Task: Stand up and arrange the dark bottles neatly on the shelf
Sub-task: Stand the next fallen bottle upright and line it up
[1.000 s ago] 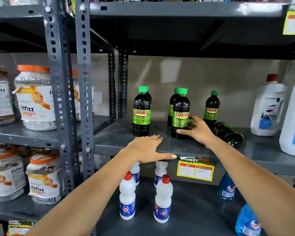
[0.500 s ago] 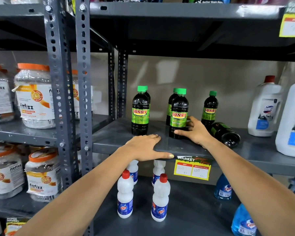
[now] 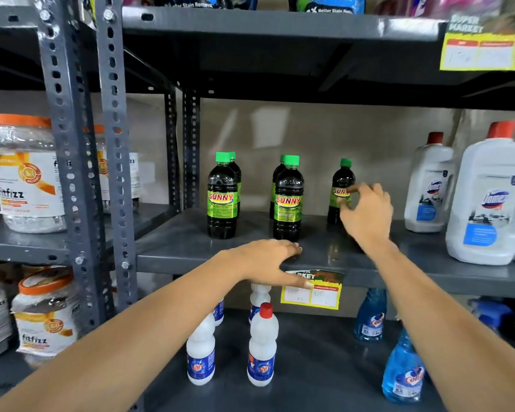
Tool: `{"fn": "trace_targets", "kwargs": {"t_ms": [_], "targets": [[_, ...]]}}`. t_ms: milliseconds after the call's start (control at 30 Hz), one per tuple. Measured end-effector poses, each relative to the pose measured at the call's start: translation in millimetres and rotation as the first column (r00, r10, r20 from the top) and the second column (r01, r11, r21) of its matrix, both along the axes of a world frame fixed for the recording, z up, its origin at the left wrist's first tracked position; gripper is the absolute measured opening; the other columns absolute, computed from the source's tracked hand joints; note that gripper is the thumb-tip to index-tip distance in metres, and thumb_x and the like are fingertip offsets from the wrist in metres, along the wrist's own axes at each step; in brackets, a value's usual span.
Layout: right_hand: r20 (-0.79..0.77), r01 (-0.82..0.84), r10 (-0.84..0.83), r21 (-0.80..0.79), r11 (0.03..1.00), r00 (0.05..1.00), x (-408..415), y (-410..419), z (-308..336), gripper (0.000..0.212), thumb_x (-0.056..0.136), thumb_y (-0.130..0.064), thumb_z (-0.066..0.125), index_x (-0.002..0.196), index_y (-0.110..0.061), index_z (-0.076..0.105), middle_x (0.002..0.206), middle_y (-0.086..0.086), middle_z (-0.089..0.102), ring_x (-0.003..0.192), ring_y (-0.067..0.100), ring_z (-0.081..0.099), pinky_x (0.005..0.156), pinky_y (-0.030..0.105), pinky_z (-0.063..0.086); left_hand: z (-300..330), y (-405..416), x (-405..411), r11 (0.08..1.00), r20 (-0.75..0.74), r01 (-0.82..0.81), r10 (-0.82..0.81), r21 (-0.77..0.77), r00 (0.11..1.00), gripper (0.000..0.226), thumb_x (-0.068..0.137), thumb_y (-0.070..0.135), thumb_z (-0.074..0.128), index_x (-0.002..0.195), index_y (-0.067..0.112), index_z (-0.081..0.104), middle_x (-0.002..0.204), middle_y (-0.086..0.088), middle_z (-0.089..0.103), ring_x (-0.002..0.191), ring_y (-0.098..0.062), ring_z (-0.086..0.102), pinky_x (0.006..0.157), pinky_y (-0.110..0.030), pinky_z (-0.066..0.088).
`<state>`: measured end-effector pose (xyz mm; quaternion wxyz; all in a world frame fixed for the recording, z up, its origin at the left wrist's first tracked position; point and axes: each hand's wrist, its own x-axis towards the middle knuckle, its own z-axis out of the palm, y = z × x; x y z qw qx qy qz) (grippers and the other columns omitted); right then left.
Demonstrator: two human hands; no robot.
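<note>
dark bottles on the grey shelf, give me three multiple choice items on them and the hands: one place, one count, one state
1. Where does the left hand rest?
A) on the front edge of the grey metal shelf
B) inside a cardboard box
C) around a bottle neck

2. How many green caps show on the dark Sunny-labelled plastic bottles?
A) three
B) five
C) seven

3. How do the two front dark bottles stand?
A) lying down
B) upside down
C) upright

Answers: 1 A, its palm lies flat over the edge; 2 B, two pairs plus one; 3 C, caps up and bases on the shelf.
</note>
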<state>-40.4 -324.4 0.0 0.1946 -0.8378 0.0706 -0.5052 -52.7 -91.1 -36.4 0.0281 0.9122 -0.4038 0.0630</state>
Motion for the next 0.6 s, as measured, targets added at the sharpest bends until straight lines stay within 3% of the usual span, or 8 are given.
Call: {"fn": "trace_targets", "kwargs": {"t_ms": [33, 100, 200, 300, 400, 467, 533, 600], "targets": [[-0.172, 0.094, -0.091, 0.007, 0.996, 0.981, 0, -12, 6, 0.045, 0.078, -0.041, 0.068, 0.111, -0.01, 0.064, 0.115, 0.018, 0.06, 0.108, 0.04, 0.054, 0.088, 0.046, 0.046, 5, -6, 3, 1.0, -0.043, -0.003, 0.003, -0.005, 0.999, 0.095, 0.081, 0.075, 0.055, 0.152, 0.017, 0.029, 0.158, 0.002, 0.03, 0.14, -0.02, 0.031, 0.113, -0.038, 0.03], [-0.517, 0.183, -0.129, 0.054, 0.982, 0.846, 1, -33, 14, 0.07, 0.071, -0.059, 0.07, 0.117, -0.007, 0.061, 0.121, 0.019, 0.062, 0.11, 0.039, 0.057, 0.087, 0.042, 0.047, 13, -14, 9, 1.0, -0.094, 0.0, -0.001, -0.014, 0.996, 0.095, 0.078, 0.067, 0.067, 0.15, 0.016, 0.033, 0.156, 0.001, 0.034, 0.14, -0.02, 0.033, 0.113, -0.041, 0.032], [-0.725, 0.166, 0.154, 0.35, 0.922, 0.671, 3, -52, 20, 0.091, 0.06, -0.068, 0.076, 0.125, -0.007, 0.055, 0.12, 0.017, 0.061, 0.1, 0.033, 0.062, 0.07, 0.033, 0.049, 17, -16, 20, 0.998, -0.139, 0.01, -0.019, -0.065, 0.99, 0.097, 0.072, 0.064, 0.076, 0.148, 0.017, 0.038, 0.154, 0.003, 0.038, 0.139, -0.018, 0.035, 0.112, -0.041, 0.033], [-0.726, 0.194, 0.287, 0.5, 0.844, 0.625, 7, -70, 17, 0.081, 0.055, -0.064, 0.08, 0.111, -0.01, 0.058, 0.1, 0.013, 0.065, 0.081, 0.028, 0.066, 0.049, 0.028, 0.052, 11, -14, 24, 0.992, -0.185, 0.028, -0.051, -0.121, 0.981, 0.097, 0.072, 0.064, 0.075, 0.15, 0.02, 0.036, 0.155, 0.005, 0.035, 0.14, -0.015, 0.033, 0.113, -0.039, 0.031], [-0.595, 0.13, 0.363, 0.626, 0.769, 0.717, 19, -82, 7, 0.075, 0.059, -0.052, 0.083, 0.114, -0.007, 0.06, 0.103, 0.017, 0.067, 0.087, 0.031, 0.067, 0.062, 0.035, 0.057, 3, -14, 26, 0.991, -0.174, 0.051, -0.072, -0.121, 0.982, 0.095, 0.078, 0.067, 0.068, 0.152, 0.021, 0.03, 0.158, 0.006, 0.029, 0.142, -0.014, 0.028, 0.115, -0.039, 0.028], [-0.431, 0.036, 0.407, 0.722, 0.691, 0.805, 25, -83, 0, 0.083, 0.062, -0.048, 0.083, 0.125, -0.003, 0.055, 0.109, 0.018, 0.066, 0.089, 0.031, 0.065, 0.065, 0.033, 0.053, 2, -14, 27, 0.99, -0.157, 0.063, -0.082, -0.124, 0.984, 0.092, 0.081, 0.067, 0.065, 0.153, 0.02, 0.029, 0.159, 0.007, 0.028, 0.142, -0.013, 0.027, 0.116, -0.038, 0.027], [-0.313, -0.025, 0.372, 0.734, 0.679, 0.874, 27, -77, -8, 0.092, 0.062, -0.052, 0.08, 0.131, -0.001, 0.05, 0.117, 0.018, 0.064, 0.094, 0.028, 0.062, 0.069, 0.03, 0.047, 2, -14, 27, 0.99, -0.157, 0.067, -0.085, -0.12, 0.984, 0.091, 0.082, 0.067, 0.063, 0.153, 0.021, 0.028, 0.159, 0.008, 0.026, 0.143, -0.012, 0.024, 0.116, -0.038, 0.024], [-0.187, -0.124, 0.366, 0.722, 0.681, 0.912, 27, -73, -17, 0.078, 0.062, -0.057, 0.078, 0.118, -0.006, 0.06, 0.113, 0.014, 0.068, 0.089, 0.021, 0.064, 0.069, 0.027, 0.046, 2, -13, 27, 0.991, -0.167, 0.063, -0.083, -0.12, 0.982, 0.091, 0.082, 0.068, 0.062, 0.153, 0.023, 0.028, 0.16, 0.01, 0.024, 0.144, -0.012, 0.022, 0.117, -0.039, 0.023]]}}
